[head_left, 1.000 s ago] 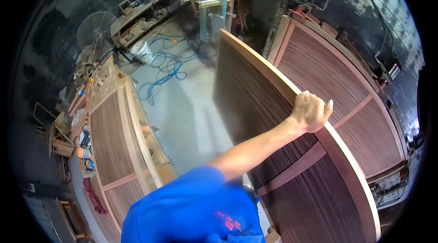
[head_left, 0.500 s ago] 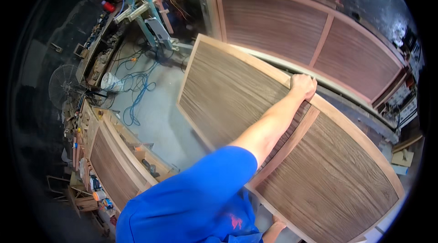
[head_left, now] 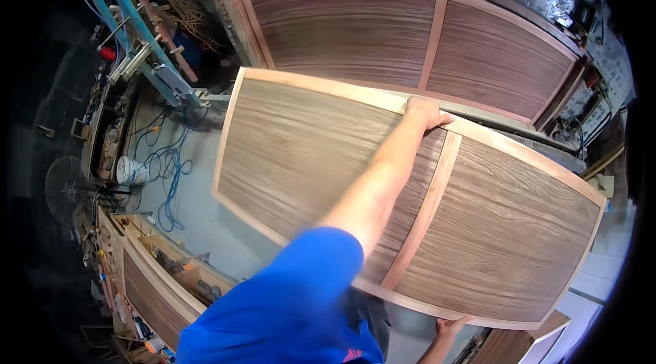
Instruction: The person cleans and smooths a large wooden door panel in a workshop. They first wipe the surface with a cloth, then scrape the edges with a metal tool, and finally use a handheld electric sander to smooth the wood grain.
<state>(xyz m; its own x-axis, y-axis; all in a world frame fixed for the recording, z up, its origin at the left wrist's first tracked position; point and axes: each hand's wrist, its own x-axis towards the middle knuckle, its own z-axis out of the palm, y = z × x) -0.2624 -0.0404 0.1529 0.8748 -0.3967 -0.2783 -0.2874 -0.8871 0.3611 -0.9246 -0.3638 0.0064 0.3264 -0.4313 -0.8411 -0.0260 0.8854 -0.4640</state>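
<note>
A large framed wooden panel (head_left: 301,138), with brown wood-grain faces, a pale wood border and one crossbar, is held up in front of me at a tilt. My left hand (head_left: 425,111) reaches across its face and is closed over the far rail, just left of the crossbar. At the near rail, right of the crossbar, my right hand (head_left: 451,325) grips the panel from below; its fingers are partly hidden by the edge.
A similar framed panel (head_left: 342,29) lies beyond on a bench. Another panel (head_left: 154,289) is at lower left beside a wooden box frame. Blue hose (head_left: 171,179) and a white bucket (head_left: 131,170) are on the floor at left, near a blue metal stand (head_left: 133,15).
The panel has turned so its right end has swung away from me and it lies more level across the view. Both hands stay on it. My view has shifted too.
</note>
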